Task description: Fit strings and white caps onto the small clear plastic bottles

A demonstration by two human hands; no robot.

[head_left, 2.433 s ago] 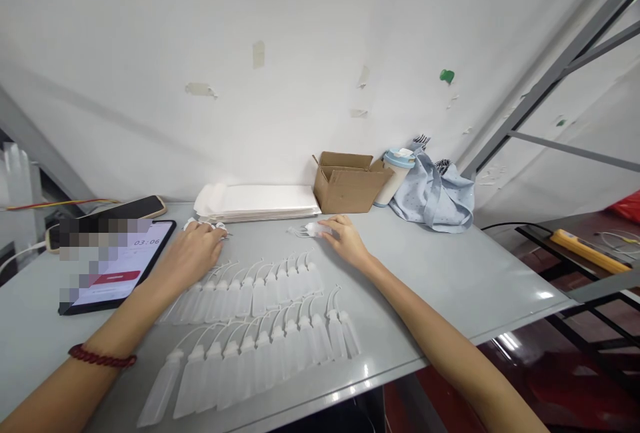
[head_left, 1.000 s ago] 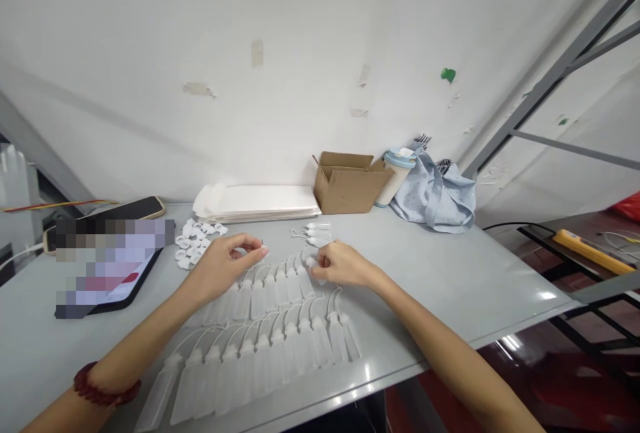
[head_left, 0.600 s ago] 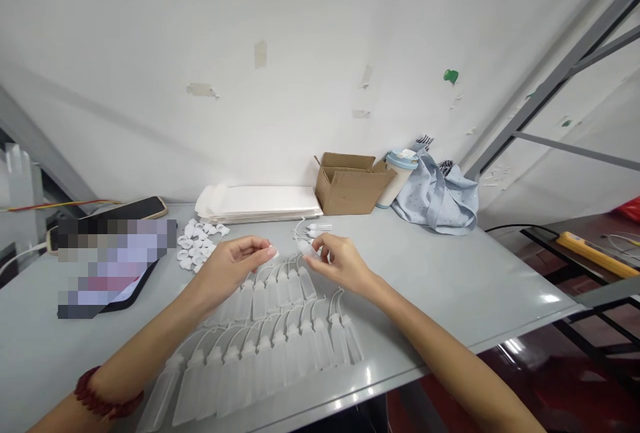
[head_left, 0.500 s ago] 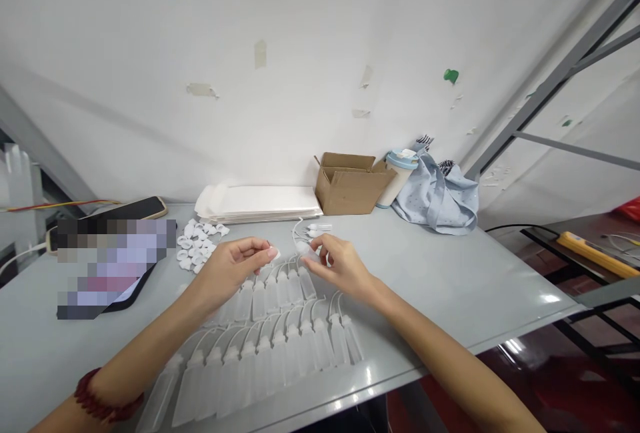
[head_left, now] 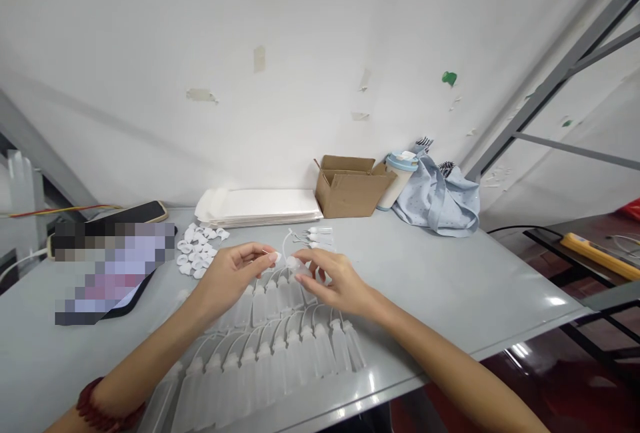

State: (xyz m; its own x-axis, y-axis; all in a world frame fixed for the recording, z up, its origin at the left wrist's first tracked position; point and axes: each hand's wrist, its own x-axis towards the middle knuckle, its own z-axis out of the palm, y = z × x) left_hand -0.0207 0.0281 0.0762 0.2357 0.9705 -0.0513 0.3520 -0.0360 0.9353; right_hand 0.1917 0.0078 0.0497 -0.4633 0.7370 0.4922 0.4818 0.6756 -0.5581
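My left hand (head_left: 234,277) is closed, thumb and fingertips pinching a small white plastic piece (head_left: 277,257). Opposite it, my right hand (head_left: 341,281) is wrapped round a translucent plastic bottle (head_left: 294,264) with a thin bent tube at its top; my fingers hide most of its body. A small gap separates the white piece from the bottle top. Below both hands lie rows of similar bottles (head_left: 265,369) with curved white tubes. To the left of my left hand is a pile of white plastic pieces (head_left: 196,249). Several small bottles (head_left: 320,238) lie just beyond my right hand.
At the wall, a stack of white envelopes (head_left: 260,205) lies beside an open cardboard box (head_left: 353,194). A lidded cup (head_left: 397,179) and a blue cloth bag (head_left: 437,199) stand to the right. Two phones, one being this blurred-screen phone (head_left: 117,273), lie on the left.
My right hand has moved left and slightly down with the bottle, bringing it nearer the white piece. The small bottles behind it show more fully.
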